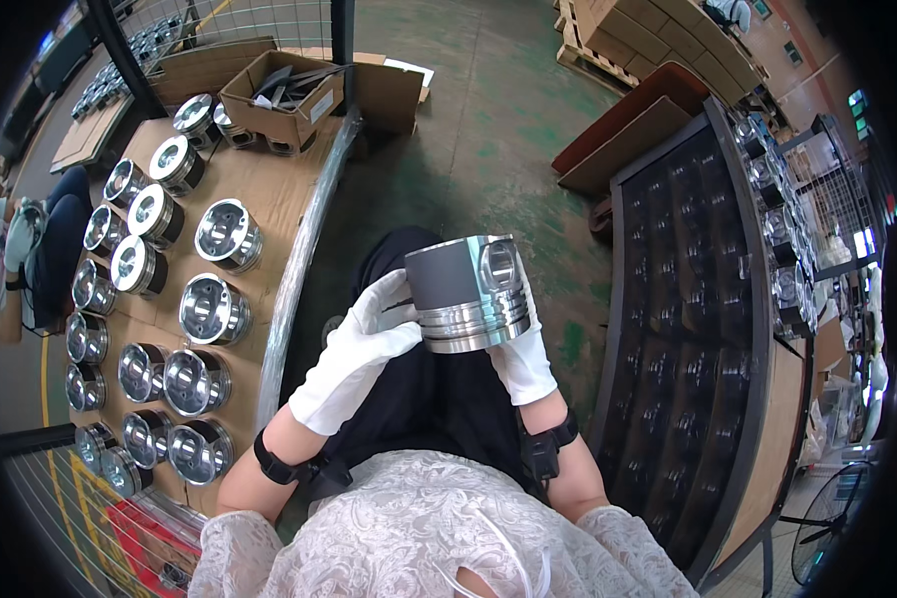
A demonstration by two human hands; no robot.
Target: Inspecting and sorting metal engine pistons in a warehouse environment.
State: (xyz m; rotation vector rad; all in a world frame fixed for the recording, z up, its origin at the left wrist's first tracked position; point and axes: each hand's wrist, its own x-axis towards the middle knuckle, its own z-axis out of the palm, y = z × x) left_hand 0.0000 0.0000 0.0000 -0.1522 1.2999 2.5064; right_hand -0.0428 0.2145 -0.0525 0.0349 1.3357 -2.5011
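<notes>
Before my lap I hold a metal piston (pixel 458 289) between both hands. Its side bears a dark grey coated patch, ring grooves run round its lower end, and a round pin bore shows at the right. My left hand (pixel 364 344), in a white glove, grips the piston's left side with thumb and fingers. On its right side, my right hand (pixel 528 354), gloved too, closes round it from below, most of its fingers hidden behind the metal. Several more pistons (pixel 227 235) stand on a cardboard-covered table (pixel 259 299) to my left.
A cardboard box (pixel 284 100) with dark strips sits at the table's far end. On my right stands a black rack (pixel 683 299) of rounded compartments, pistons (pixel 789 289) lined up beyond it. Brown boards (pixel 628 130) lean at its far end. Far left, another person's gloved hand (pixel 22 234) holds a piston.
</notes>
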